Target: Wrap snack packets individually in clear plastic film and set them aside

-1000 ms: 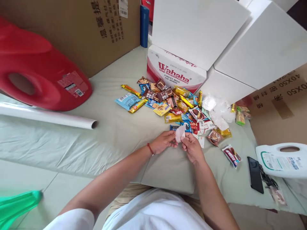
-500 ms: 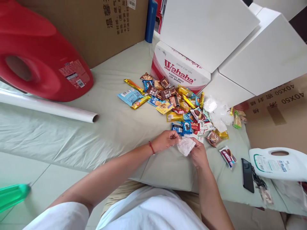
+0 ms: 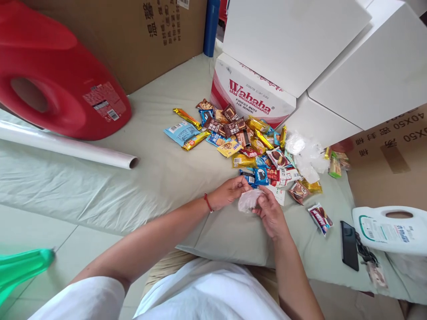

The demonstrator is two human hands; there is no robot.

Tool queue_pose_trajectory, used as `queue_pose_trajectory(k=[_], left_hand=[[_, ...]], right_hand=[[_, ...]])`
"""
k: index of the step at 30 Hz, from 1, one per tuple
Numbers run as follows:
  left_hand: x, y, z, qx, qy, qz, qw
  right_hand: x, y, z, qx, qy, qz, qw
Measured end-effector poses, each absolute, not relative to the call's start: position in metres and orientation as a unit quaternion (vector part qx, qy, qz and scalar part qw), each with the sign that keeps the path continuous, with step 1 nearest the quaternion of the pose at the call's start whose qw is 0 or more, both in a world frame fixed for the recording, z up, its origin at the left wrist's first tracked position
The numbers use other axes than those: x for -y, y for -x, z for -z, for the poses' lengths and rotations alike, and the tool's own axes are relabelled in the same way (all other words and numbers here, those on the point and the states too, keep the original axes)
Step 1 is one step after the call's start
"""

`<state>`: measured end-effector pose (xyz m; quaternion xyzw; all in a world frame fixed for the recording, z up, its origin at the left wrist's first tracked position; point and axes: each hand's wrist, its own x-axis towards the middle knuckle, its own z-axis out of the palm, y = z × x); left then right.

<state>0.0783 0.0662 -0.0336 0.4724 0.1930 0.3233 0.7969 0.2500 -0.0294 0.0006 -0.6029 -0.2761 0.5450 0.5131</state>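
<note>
Two hands pinch a small piece of thin, crumpled plastic (image 3: 248,202) just in front of a heap of wrapped snacks (image 3: 230,129).
We see the left hand (image 3: 227,194), a red cord bracelet (image 3: 208,202) at its wrist, gripping one edge between closed fingers, while the right hand (image 3: 271,215) holds the other side between thumb and fingers; the plastic hangs between them, perhaps a little bag, though it is too small for us to be sure. Beyond it, the snacks spread over a pale green cloth (image 3: 156,186) before a Wahaha water carton (image 3: 251,91), with loose clear plastic bags (image 3: 308,155) at the heap's right. Nearer the right hand, we see a single maroon-and-white snack packet (image 3: 320,218) and, farther right, a black phone (image 3: 349,246) beside a white detergent jug (image 3: 388,229).
</note>
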Motion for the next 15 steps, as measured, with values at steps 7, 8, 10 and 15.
queue_pose_trajectory(k=[7, 8, 10, 15], left_hand=[[-0.066, -0.079, 0.033, -0.213, -0.418, -0.359, 0.807], [-0.066, -0.079, 0.033, -0.217, -0.392, -0.360, 0.818], [-0.067, -0.079, 0.031, -0.223, -0.343, -0.360, 0.839], [-0.066, -0.080, 0.025, -0.234, -0.315, -0.373, 0.841]], right_hand=[[0.024, -0.251, 0.000, 0.271, 0.629, -0.535, 0.495], [0.025, -0.254, -0.002, 0.274, 0.630, -0.531, 0.496], [0.028, -0.261, -0.005, 0.282, 0.629, -0.524, 0.500], [0.034, -0.264, -0.009, 0.268, 0.620, -0.529, 0.514]])
